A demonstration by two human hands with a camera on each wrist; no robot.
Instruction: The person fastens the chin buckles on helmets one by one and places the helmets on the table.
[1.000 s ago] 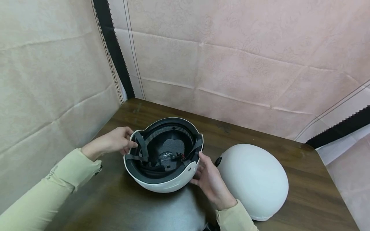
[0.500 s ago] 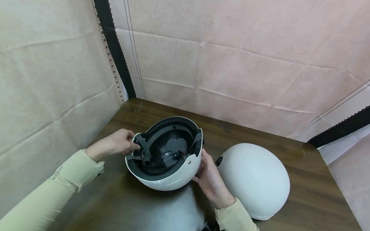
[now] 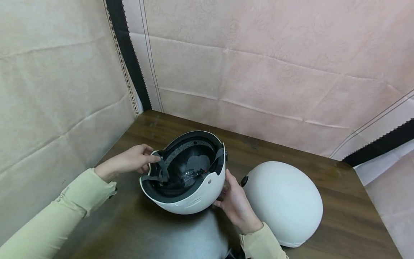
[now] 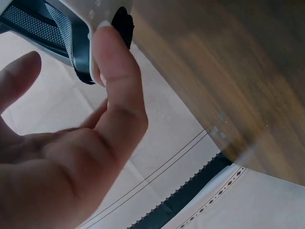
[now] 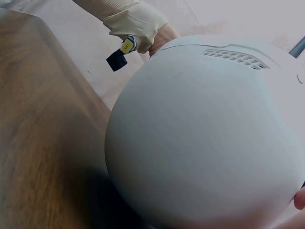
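A white helmet [image 3: 187, 207] is upside down between my hands in the head view, its black padded inside facing up. My left hand [image 3: 130, 161] holds its left rim, thumb reaching over the edge beside a dark strap [image 3: 164, 169]. In the left wrist view, the left index finger [image 4: 116, 71] presses the outer shell by a black knob [image 4: 123, 26], while the thumb stands away from it. My right hand [image 3: 237, 203] cups the lower right of the shell. The round shell [image 5: 205, 129] fills the right wrist view, a fingertip at its lower right edge.
A second white helmet [image 3: 288, 205] rests dome-up on the brown wooden table [image 3: 352, 216], close to the right hand and forearm. Pale patterned cloth [image 3: 258, 72] hangs behind and at the left. A small dark object [image 3: 233, 254] shows at the bottom edge.
The held helmet has tilted, so its vent slots on the right side of the shell now show. My left thumb has straightened over the rim. The second helmet stays in place.
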